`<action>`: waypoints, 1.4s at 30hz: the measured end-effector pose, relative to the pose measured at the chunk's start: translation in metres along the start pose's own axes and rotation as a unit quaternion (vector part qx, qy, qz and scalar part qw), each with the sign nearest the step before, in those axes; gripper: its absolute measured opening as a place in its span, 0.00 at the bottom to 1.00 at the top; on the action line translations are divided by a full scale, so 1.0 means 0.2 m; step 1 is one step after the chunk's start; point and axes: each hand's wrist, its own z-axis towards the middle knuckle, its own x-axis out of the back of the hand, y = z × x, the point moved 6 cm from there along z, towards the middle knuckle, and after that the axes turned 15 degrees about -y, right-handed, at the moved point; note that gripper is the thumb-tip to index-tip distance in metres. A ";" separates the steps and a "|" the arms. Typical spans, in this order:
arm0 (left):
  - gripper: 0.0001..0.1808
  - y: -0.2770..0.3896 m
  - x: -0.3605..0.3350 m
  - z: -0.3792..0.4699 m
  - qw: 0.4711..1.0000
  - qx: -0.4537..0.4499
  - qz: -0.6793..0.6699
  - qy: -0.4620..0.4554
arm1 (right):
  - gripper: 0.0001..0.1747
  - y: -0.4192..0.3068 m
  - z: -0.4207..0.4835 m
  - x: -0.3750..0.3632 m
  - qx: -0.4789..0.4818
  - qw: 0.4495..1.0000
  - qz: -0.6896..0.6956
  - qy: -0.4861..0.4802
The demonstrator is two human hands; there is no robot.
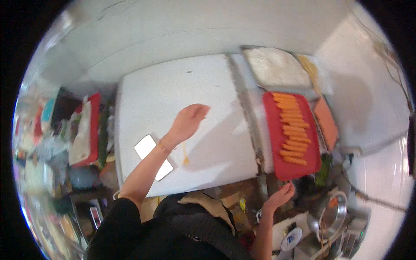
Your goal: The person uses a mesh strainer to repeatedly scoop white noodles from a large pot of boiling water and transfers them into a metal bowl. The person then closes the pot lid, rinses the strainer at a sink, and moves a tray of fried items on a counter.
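Observation:
My left hand (191,119) is raised over the white worktop (208,74), its fingers curled and blurred. No object shows in it, though the palm side is hidden. Under that forearm lies a flat white device like a phone (148,146), partly covered. A small yellow-orange smear (185,160) marks the surface beside it. My right hand (282,195) is just below the near end of a red tray (294,172); whether it touches the rim is unclear. Several orange sticks (295,131) lie side by side in a column on that tray.
Behind the red tray stands a tray of white powdery stuff (278,66). An orange slab (326,123) sits at its right. A metal bowl (336,211) and a scale-like device (349,242) are at lower right. Cluttered shelves and a red-edged container (94,130) line the left.

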 end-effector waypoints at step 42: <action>0.23 -0.87 0.43 -1.69 0.907 0.258 -0.051 0.330 | 0.54 -1.18 -2.73 -3.40 0.585 0.323 -0.300 -0.680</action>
